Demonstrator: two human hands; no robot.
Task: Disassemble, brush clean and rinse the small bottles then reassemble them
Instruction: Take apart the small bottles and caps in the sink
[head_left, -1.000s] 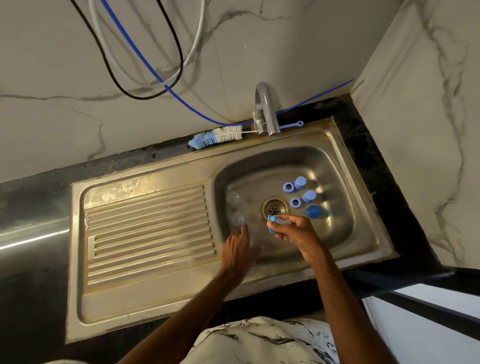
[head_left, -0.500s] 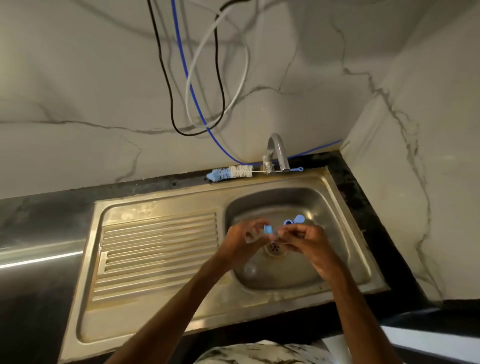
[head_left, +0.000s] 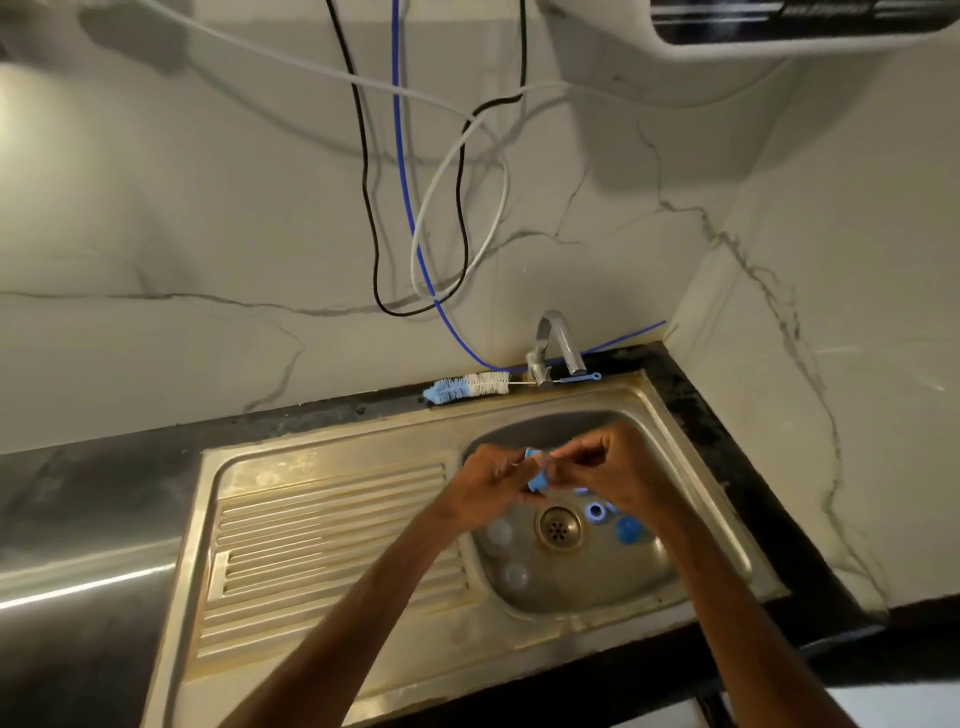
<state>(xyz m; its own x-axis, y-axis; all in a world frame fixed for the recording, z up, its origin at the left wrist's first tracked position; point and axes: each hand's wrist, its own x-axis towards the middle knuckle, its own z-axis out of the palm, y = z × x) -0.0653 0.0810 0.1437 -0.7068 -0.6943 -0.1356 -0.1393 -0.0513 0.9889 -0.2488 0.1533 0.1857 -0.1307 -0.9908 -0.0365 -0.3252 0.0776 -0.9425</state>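
Note:
Both hands meet above the sink basin (head_left: 691, 566). My left hand (head_left: 488, 486) and my right hand (head_left: 608, 470) pinch a small light-blue bottle part (head_left: 535, 475) between their fingertips. In the basin lie a blue ring (head_left: 596, 512), a blue round cap (head_left: 628, 530) and two clear small bottles (head_left: 500, 532) (head_left: 516, 574) left of the drain (head_left: 558, 527). More blue parts are hidden under my right hand. A blue-and-white bottle brush (head_left: 467, 387) lies on the sink's back rim.
The tap (head_left: 558, 343) stands behind the basin. The ribbed draining board (head_left: 332, 545) lies to the left, dark counter (head_left: 93, 499) beyond it. Black, white and blue cables (head_left: 410, 218) hang down the marble wall. A side wall closes in on the right.
My right hand lifted the blue part from the basin floor; my left hand came up to join it. Both now hold it higher above the drain. The camera tilted upward.

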